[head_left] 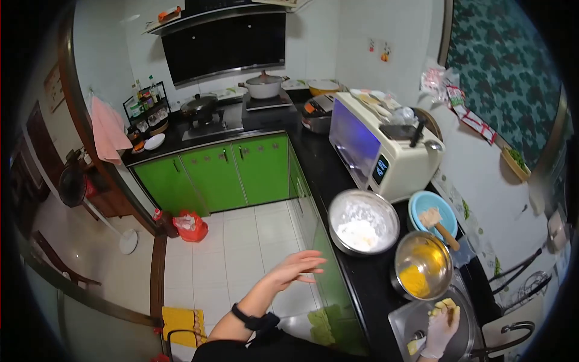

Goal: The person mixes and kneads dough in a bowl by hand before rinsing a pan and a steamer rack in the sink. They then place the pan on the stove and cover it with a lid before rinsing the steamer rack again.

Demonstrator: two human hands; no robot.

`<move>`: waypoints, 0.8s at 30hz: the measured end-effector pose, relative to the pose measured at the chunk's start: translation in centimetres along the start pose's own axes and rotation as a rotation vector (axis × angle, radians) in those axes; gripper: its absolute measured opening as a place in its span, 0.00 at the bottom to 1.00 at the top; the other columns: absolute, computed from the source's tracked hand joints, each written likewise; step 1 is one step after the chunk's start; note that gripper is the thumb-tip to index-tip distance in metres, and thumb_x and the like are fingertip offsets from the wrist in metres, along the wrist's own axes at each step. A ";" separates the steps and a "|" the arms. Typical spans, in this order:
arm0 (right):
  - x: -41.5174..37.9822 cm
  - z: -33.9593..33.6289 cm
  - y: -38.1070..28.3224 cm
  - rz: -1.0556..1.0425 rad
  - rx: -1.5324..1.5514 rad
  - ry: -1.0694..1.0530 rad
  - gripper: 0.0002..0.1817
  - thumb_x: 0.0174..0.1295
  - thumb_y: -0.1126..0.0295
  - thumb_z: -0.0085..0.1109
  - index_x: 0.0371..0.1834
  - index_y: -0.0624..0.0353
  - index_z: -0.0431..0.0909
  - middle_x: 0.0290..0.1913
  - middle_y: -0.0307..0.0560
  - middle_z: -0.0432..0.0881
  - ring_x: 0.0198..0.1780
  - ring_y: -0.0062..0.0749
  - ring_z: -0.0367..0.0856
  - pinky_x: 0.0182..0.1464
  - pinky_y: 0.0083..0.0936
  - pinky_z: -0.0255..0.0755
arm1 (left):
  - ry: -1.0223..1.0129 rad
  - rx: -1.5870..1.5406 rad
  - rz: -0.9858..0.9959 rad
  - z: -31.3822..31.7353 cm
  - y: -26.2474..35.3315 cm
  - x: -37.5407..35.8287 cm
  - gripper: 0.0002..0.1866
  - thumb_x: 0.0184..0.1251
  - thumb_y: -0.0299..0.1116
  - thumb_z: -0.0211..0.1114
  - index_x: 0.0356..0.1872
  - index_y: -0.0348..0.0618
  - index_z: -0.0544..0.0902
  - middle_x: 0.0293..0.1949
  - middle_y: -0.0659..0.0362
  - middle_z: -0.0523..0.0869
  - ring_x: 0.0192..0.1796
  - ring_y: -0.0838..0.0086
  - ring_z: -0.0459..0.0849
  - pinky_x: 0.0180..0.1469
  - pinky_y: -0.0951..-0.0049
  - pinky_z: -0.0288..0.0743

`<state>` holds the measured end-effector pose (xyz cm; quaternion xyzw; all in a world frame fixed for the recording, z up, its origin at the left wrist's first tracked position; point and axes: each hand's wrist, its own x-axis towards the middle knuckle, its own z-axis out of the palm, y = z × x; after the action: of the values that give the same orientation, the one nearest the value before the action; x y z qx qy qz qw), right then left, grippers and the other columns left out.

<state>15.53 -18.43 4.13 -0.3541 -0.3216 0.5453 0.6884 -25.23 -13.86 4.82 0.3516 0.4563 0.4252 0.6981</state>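
My left hand (295, 269) hovers over the floor beside the counter edge, bare, with its fingers stretched out and nothing in it. A dark band circles that wrist. My right hand (445, 324), in a pale glove, is above the steel sink (397, 321) with its fingers curled. Yellow stuff and a brown patch show at its fingers; what it holds I cannot tell. Just behind it stands a steel bowl (435, 256) with yellow contents inside. Nearest to my left hand on the counter is a larger steel bowl (365, 224) of white powder.
A blue basin (445, 211) with a wooden-handled tool (446, 235) stands by the wall. Behind the bowls is a cream oven (395, 160) with things piled on top. A faucet (520, 329) arches at the sink. On the far hob sits a white pot (263, 87).
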 end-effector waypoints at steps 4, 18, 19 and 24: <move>1.7 4.4 3.1 -0.212 0.032 -0.124 0.18 0.63 0.76 0.42 0.57 0.54 0.61 0.49 0.45 0.71 0.43 0.27 0.72 0.42 0.22 0.70 | 0.286 -0.025 0.151 -12.3 2.7 -5.7 0.25 0.62 0.36 0.58 0.57 0.39 0.64 0.53 0.56 0.76 0.49 0.71 0.78 0.43 0.72 0.77; 11.2 42.8 21.9 0.062 0.226 -0.527 0.17 0.63 0.60 0.41 0.38 0.66 0.71 0.31 0.56 0.78 0.29 0.33 0.77 0.36 0.25 0.72 | 0.881 -0.025 0.346 -42.2 11.9 -13.1 0.12 0.62 0.31 0.56 0.46 0.45 0.74 0.43 0.59 0.81 0.40 0.72 0.82 0.37 0.71 0.77; 12.4 44.1 23.2 0.061 0.229 -0.553 0.17 0.63 0.60 0.41 0.37 0.67 0.71 0.31 0.57 0.78 0.29 0.34 0.77 0.36 0.25 0.72 | 0.892 -0.011 0.369 -43.7 13.8 -12.3 0.11 0.62 0.31 0.56 0.46 0.45 0.74 0.42 0.59 0.82 0.38 0.73 0.82 0.35 0.72 0.78; 19.2 50.6 29.2 0.059 0.255 -0.590 0.17 0.62 0.61 0.42 0.36 0.68 0.72 0.32 0.58 0.78 0.31 0.36 0.77 0.35 0.26 0.71 | 0.920 0.234 0.472 -50.7 25.2 -7.5 0.12 0.61 0.33 0.59 0.45 0.41 0.74 0.40 0.58 0.82 0.36 0.76 0.81 0.29 0.80 0.77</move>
<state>-37.93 11.80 8.17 -0.1011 -0.4259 0.6801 0.5881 -81.24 -5.61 12.48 0.2977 0.6682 0.6274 0.2670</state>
